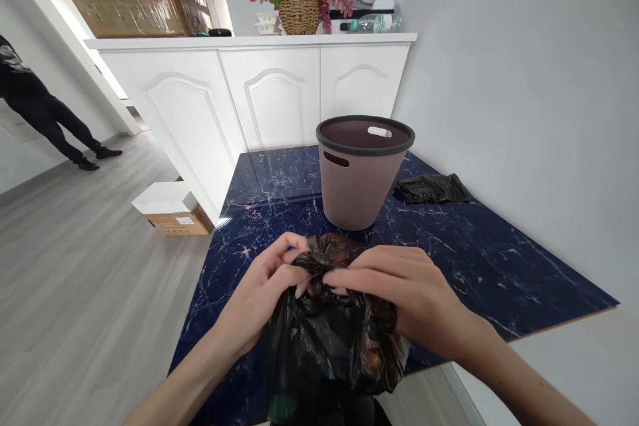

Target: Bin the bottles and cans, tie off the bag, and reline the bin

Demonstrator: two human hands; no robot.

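Observation:
A filled black plastic garbage bag (324, 346) sits at the near edge of the dark blue marbled table (269, 206). Its gathered neck is between my two hands. My left hand (272, 276) pinches the bunched plastic from the left, thumb and fingers closed on it. From the right, my right hand (399, 286) grips the same neck, its fingertips close to those of the left. Just beyond the bag stands an upright mauve trash bin (354, 186) with a dark rim and cut-out handles. The fingertips partly hide the twisted plastic.
A folded black plastic bag (433, 188) lies right of the bin, near the wall. Behind the table is a white cabinet (279, 93) bearing a flower basket (299, 12), a bottle (374, 23) and a wrapped carton (130, 11). A cardboard box (174, 213) rests on the floor; a person (44, 106) stands far left.

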